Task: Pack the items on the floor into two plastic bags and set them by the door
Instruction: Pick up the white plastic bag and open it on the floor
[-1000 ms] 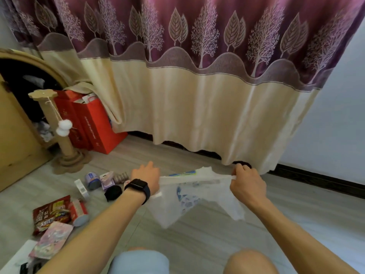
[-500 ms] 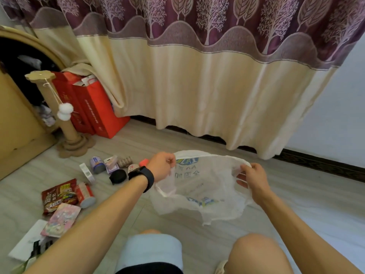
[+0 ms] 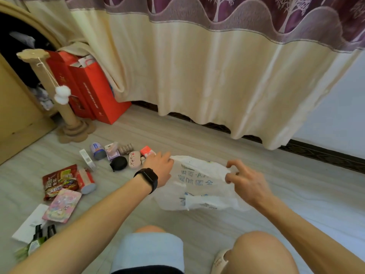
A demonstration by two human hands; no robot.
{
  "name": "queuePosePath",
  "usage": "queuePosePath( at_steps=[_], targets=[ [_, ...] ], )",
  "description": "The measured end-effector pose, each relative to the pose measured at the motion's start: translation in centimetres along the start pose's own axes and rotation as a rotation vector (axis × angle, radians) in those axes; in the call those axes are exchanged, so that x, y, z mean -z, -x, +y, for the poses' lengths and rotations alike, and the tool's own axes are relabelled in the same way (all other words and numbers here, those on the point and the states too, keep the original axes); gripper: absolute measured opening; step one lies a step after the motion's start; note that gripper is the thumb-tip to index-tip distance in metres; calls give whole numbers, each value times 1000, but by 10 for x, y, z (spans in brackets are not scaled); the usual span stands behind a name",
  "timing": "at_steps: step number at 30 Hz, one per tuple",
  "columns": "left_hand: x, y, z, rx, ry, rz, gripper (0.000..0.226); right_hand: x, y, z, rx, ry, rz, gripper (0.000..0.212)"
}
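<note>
A thin white plastic bag (image 3: 199, 186) with blue print lies low over the floor in front of my knees. My left hand (image 3: 161, 165), with a black watch on the wrist, grips the bag's left rim. My right hand (image 3: 245, 179) pinches its right rim. Left of the bag, small items are scattered on the floor: a red snack packet (image 3: 59, 180), a pink pouch (image 3: 62, 205), a red-and-white can (image 3: 86, 180), a blue-grey can (image 3: 97, 151), a black round case (image 3: 118, 163), a pink case (image 3: 134, 159) and a red box (image 3: 147, 151).
A cardboard cat scratching post (image 3: 68, 115) with a hanging white pom-pom stands at the left, with red paper bags (image 3: 94, 91) behind it. A cream and purple curtain (image 3: 197, 66) hangs ahead. A wooden cabinet (image 3: 15, 107) is far left. White card and dark bottles (image 3: 37, 234) lie bottom left.
Both hands have lowered the bag toward the floor, and the bag has sagged flatter. The camera has tilted down and slightly closer to the items.
</note>
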State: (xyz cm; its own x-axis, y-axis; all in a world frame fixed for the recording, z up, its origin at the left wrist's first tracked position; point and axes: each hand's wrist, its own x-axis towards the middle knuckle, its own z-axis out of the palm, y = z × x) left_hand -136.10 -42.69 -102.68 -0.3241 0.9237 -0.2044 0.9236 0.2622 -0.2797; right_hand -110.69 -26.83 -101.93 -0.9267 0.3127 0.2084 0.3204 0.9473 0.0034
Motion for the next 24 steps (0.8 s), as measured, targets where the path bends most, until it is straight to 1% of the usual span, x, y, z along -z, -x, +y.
queuePosePath(
  at_steps=[2,3,5,6,8,9,11,12,13,15,16,18,19,20,21,22,23,24],
  targets=[
    [-10,0,-5,-24,-65,-17,59,-6,2,1,102,23,10,35],
    [-15,-1,-7,-30,-92,-29,67,-10,2,1,136,43,-14,35],
    [-25,-3,-8,-31,-145,-77,85,-23,1,0,132,62,-102,28],
    [-30,-5,-9,-27,-173,-117,96,-33,-2,1,73,54,-164,27],
    [-42,-7,-8,-21,-211,-203,113,-56,-6,7,-132,61,-207,43],
    [-49,-9,-7,-25,-219,-226,118,-64,-9,9,-243,64,-213,46],
    [-64,-13,-4,-51,-219,-233,120,-78,-16,15,-445,2,-198,43],
    [-71,-16,-2,-63,-214,-231,120,-85,-19,18,-549,-33,-206,47],
    [-78,-20,0,-70,-201,-241,120,-92,-24,20,-623,-30,-238,59],
    [-89,-29,1,-63,-148,-280,116,-106,-35,23,-647,92,-320,78],
    [-95,-35,1,-35,-91,-289,108,-113,-41,24,-644,141,-386,81],
    [-104,-50,-1,52,30,-286,89,-127,-55,24,-646,163,-502,78],
    [-107,-58,-1,75,52,-254,82,-135,-62,23,-610,177,-508,72],
    [-109,-66,1,73,60,-184,75,-142,-67,22,-527,199,-458,62],
    [-112,-76,4,54,68,-99,68,-148,-72,19,-397,197,-356,51],
    [-115,-86,7,9,88,-20,62,-157,-76,16,-231,173,-211,40],
    [-116,-97,11,-66,128,52,57,-165,-80,12,-66,116,-118,33],
    [-116,-109,17,-176,163,102,53,-172,-86,8,62,60,-108,34]
  ],
)
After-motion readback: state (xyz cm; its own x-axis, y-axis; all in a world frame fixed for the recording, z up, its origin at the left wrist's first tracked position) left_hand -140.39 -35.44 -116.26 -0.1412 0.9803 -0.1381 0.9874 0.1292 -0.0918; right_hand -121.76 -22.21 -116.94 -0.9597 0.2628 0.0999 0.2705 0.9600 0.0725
